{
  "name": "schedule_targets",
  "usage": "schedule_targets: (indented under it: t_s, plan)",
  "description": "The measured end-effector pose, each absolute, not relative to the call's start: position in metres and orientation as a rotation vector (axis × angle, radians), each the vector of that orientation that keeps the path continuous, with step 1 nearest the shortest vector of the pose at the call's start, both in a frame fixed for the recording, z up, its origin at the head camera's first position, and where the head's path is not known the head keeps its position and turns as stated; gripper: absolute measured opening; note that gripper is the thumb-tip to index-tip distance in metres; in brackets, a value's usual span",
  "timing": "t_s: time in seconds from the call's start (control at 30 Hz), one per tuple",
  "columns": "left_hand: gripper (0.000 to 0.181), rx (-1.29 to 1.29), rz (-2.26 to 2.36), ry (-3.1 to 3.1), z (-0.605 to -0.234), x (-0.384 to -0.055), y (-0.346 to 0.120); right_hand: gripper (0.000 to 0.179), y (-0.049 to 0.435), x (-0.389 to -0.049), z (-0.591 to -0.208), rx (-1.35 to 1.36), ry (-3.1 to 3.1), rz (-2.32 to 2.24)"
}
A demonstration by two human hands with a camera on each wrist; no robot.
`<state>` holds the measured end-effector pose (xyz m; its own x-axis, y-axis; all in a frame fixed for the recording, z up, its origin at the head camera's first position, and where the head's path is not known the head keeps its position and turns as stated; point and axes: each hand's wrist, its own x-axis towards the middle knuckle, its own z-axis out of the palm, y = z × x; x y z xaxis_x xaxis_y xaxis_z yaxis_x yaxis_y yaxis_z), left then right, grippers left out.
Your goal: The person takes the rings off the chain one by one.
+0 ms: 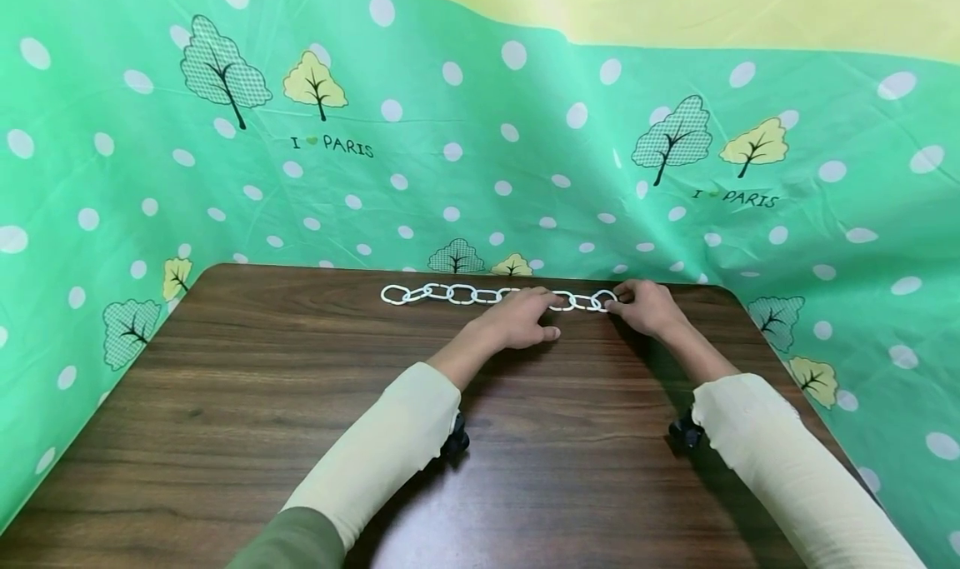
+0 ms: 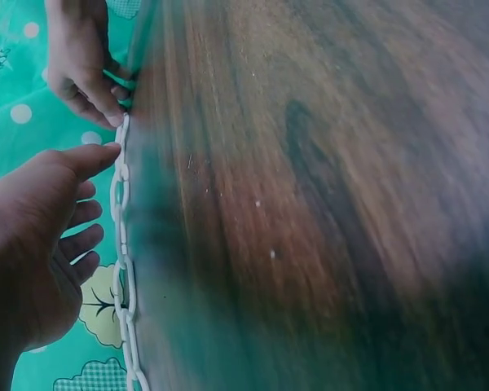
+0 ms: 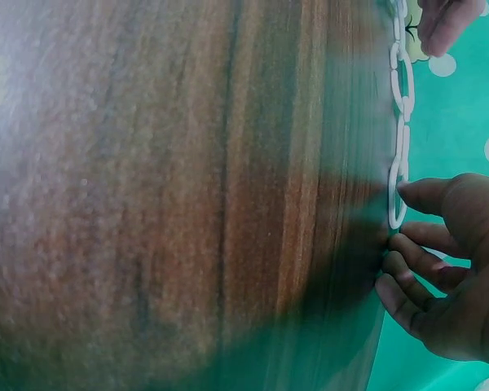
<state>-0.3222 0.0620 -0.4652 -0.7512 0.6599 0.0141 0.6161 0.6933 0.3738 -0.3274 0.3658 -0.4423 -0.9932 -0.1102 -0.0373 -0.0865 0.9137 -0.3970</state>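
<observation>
A white chain point(image 1: 461, 294) of several oval links, which looks like plastic, lies stretched sideways along the table's far edge. My left hand point(image 1: 519, 317) hovers over its middle and hides some links, its fingers loosely spread. In the left wrist view the left thumb point(image 2: 94, 160) points at the chain, with nothing gripped. At the right end, my right hand point(image 1: 647, 306) pinches the last link point(image 3: 395, 204) between thumb and index finger. The right wrist view has the thumb over the link's side and the index finger at its tip; the other fingers curve below.
The dark wood-grain table point(image 1: 300, 402) has rounded far corners. Right behind its far edge hangs a green cloth point(image 1: 420, 186) with white dots and printed trees, which also runs along both sides. Small black devices point(image 1: 456, 437) sit under the wrists.
</observation>
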Motion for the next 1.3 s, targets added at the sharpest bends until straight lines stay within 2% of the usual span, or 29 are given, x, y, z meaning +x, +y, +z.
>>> schedule_targets:
  t_s: [0.3, 0.37, 0.7, 0.87, 1.13, 1.3]
  plan:
    - [0.065, 1.074, 0.464, 2.784, -0.469, -0.322, 0.074, 0.056, 0.331, -0.289, -0.401, -0.139, 3.000, -0.626]
    - [0.065, 1.045, 0.459, 2.783, -0.465, -0.320, 0.077, 0.055, 0.331, -0.288, -0.401, -0.132, 2.979, -0.652]
    - [0.060, 1.039, 0.489, 2.781, -0.451, -0.309, 0.093, 0.054, 0.358, -0.330, -0.445, -0.138, 3.024, -0.620]
    - [0.056, 1.014, 0.490, 2.821, -0.460, -0.317, 0.101, 0.051, 0.348, -0.321, -0.432, -0.113, 2.990, -0.680]
    - [0.046, 1.009, 0.521, 2.910, -0.472, -0.326, 0.107, 0.033, 0.344, -0.317, -0.431, -0.106, 3.017, -0.802]
    - [0.042, 1.008, 0.602, 2.913, -0.468, -0.321, 0.106, 0.024, 0.319, -0.291, -0.410, -0.135, 3.040, -0.838]
